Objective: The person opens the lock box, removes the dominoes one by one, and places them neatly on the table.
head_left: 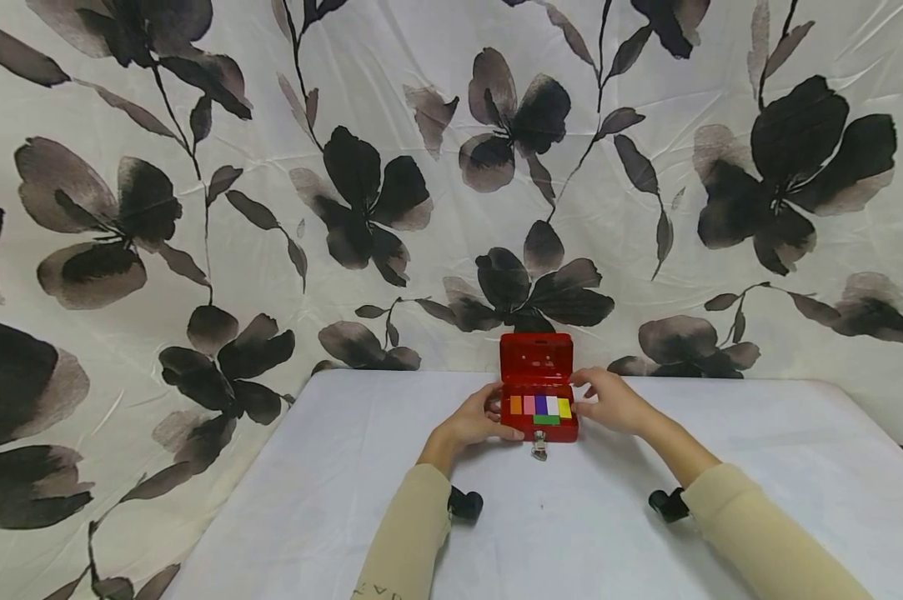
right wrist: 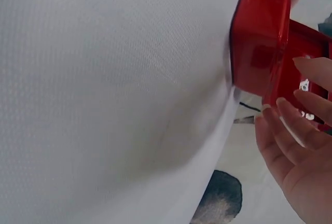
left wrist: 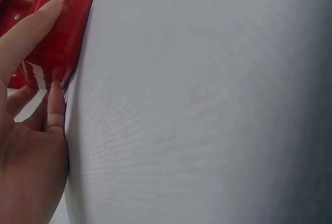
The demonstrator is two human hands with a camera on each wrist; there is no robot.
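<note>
A small red metal cash box (head_left: 564, 435) stands on the table with its lid (head_left: 537, 354) raised. Inside, an orange block (head_left: 515, 405), a pink block, a purple block, a white block and a yellow block (head_left: 564, 408) form a row, with a green block (head_left: 546, 420) lying across in front. My left hand (head_left: 475, 417) holds the box's left front corner, thumb along the front and fingers at the side. At the right side, my right hand (head_left: 616, 400) has its fingers loosely spread, fingertips right by the box's edge and lid in the right wrist view.
A silver latch with keys (head_left: 539, 450) hangs at the box's front. White cloth covers the table (head_left: 571, 542), whose far edge runs just behind the box. Behind it hangs a floral curtain (head_left: 436, 217). Both wrists carry a black camera mount (head_left: 466, 504).
</note>
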